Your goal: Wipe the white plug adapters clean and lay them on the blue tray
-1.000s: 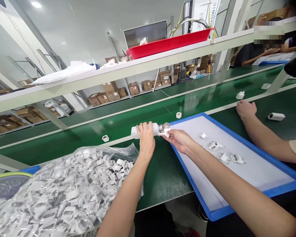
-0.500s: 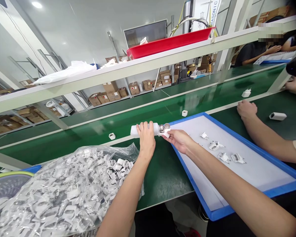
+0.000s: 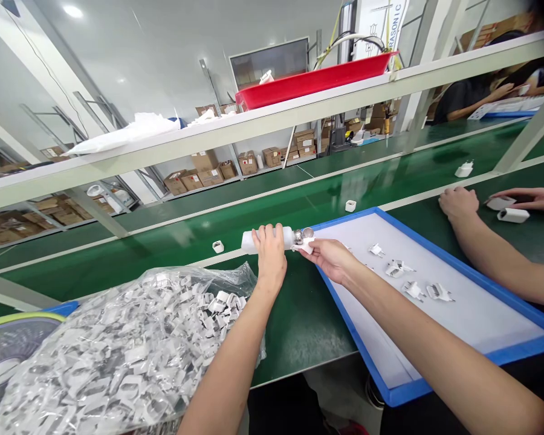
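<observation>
Lying nearly level, a white bottle [image 3: 248,242] is held over the pale strip [image 3: 211,260] btwn the green belt [image 3: 272,210] and the near bench [image 3: 306,329], about mid-view; whether it's rested on anything can't be told. Its body is plain, smooth & cloudy plastic; a shiny metal neck [image 3: 298,236] is pointed to the R, w/ a round metal disc lid [image 3: 307,232] at its end.

The bottle's body is wrapped from above by the L hand [image 3: 271,257], fingers curled round it. By the R hand [image 3: 330,256], a small white wad (cloth or tissue, can't tell) [image 3: 306,244] is gripped in a narrow pinch of thumb & fingertips, right at the neck.

To the R, a blue-rimmed white tray [image 3: 439,332] is set w/ 4 clearly seen white plug pcs [image 3: 439,292]. To the L, a clear bag [image 3: 236,277] is filled w/ loose white plastic pcs [image 3: 131,356]. Beyond the tray, a co-worker's hand [image 3: 459,204] is rested on the bench.
</observation>
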The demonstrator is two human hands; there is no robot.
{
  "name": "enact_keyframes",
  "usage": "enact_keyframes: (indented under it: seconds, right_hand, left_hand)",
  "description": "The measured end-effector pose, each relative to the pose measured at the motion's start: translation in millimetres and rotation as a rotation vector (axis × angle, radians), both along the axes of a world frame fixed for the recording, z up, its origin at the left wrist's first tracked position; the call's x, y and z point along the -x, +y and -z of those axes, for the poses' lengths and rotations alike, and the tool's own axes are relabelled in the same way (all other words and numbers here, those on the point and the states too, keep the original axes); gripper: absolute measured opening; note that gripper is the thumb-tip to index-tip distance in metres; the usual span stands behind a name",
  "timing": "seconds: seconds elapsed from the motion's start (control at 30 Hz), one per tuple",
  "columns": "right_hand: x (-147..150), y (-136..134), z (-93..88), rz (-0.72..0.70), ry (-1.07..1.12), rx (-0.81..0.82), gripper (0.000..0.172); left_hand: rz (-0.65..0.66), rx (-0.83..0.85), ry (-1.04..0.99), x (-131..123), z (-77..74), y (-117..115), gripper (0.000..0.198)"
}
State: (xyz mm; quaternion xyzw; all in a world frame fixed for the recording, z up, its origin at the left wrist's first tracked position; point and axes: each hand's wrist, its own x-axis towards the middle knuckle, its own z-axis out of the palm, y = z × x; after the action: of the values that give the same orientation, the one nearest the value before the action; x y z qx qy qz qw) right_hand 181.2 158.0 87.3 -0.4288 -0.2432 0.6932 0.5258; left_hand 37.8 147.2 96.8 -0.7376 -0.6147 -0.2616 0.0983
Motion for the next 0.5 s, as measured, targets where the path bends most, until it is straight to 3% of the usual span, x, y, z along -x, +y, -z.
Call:
enact_keyframes:
  seconds: [0.27,0.5]
  right_hand:
    - [0,0,14.4,0.009,-0.123,-0.008,0.032]
    - [23,4,28.0,-0.087,-0.262,-0.043,0.033]
  left_hand:
    - [-0.049,0.110,-0.305,10,22.5,21,0.056]
    - [0.055,0.168,-0.501,9,43.4,31,0.053]
